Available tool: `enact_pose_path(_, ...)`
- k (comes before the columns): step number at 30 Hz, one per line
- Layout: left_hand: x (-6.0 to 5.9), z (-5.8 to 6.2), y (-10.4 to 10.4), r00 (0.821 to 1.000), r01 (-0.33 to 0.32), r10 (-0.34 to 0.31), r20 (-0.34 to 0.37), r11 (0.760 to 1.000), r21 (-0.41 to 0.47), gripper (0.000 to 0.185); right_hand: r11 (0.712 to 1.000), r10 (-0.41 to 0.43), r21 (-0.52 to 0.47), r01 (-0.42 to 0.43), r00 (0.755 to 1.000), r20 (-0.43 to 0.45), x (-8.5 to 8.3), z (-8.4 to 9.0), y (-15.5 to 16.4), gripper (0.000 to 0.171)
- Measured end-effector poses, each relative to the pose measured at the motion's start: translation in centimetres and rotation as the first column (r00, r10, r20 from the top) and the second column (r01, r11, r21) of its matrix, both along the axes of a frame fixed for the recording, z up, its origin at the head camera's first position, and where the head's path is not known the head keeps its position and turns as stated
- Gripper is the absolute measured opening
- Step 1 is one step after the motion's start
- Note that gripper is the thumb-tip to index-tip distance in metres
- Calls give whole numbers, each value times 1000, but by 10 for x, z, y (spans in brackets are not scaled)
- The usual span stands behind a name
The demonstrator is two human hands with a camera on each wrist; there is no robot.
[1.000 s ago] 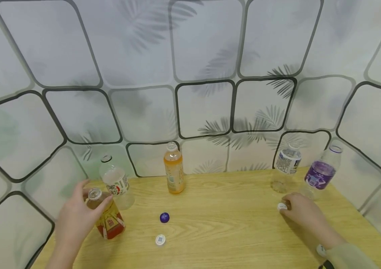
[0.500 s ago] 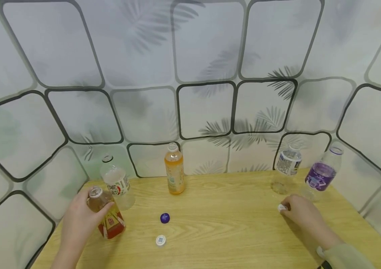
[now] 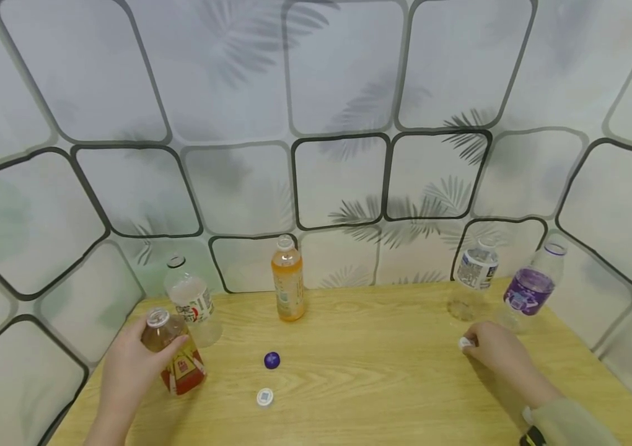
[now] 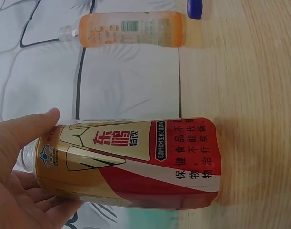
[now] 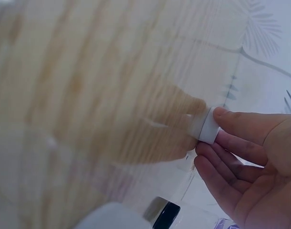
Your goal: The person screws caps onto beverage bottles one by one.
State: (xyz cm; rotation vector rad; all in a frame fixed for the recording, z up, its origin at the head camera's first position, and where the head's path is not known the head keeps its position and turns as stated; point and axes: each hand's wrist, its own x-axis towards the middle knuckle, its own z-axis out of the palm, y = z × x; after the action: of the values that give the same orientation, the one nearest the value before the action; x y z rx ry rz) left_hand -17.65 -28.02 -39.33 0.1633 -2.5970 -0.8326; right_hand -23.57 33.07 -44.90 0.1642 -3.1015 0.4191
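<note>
At the left of the head view, my left hand (image 3: 129, 365) grips the upper part of a red and gold drink bottle (image 3: 184, 365), which stands on the wooden table. In the left wrist view the thumb and fingers wrap the bottle (image 4: 135, 162) just below its neck. Behind it stands a clear bottle (image 3: 196, 306) with a white label. My right hand (image 3: 497, 353) is on the other side, pinching a white bottle cap (image 5: 209, 128) between thumb and fingers, right at the tabletop. Near that hand stand a clear bottle (image 3: 474, 279) and a purple-labelled bottle (image 3: 530, 288).
An orange drink bottle (image 3: 289, 285) stands at the back by the patterned wall (image 3: 338, 186). Two loose caps, one dark blue (image 3: 272, 360) and one white (image 3: 264, 397), lie on the table (image 3: 372, 384). Another white cap (image 3: 527, 414) is partly hidden by the right sleeve (image 3: 572, 424).
My left fingers have settled lower and closer around the red and gold bottle. My right hand keeps its pinch on the white cap and has barely moved.
</note>
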Motion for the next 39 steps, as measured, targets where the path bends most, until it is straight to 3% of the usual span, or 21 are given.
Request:
enact_pose_path(12,-2,11,-1,989,-19,18,148,1000,5,66,999,37,26,-35,998,-55,1,5,-3,14)
enact_pose_path(19,-6,16,1,985,-20,22,172,1000,-11,70,1000,30,10,-29,998,-51,-2,3,-1,13)
enact_pose_path(26,-9,22,6,991,12,-10,132,1000,-8,67,999,42,18,-41,998,-57,-4,2,1,13)
enact_pose_path(33,-13,32,13,999,37,-36,12,997,-74,58,999,49,18,-48,998,-51,-3,5,-2,13)
enact_pose_path(39,-19,45,22,997,74,-73,17,994,-81,64,999,50,22,-48,996,-71,-3,6,-2,13)
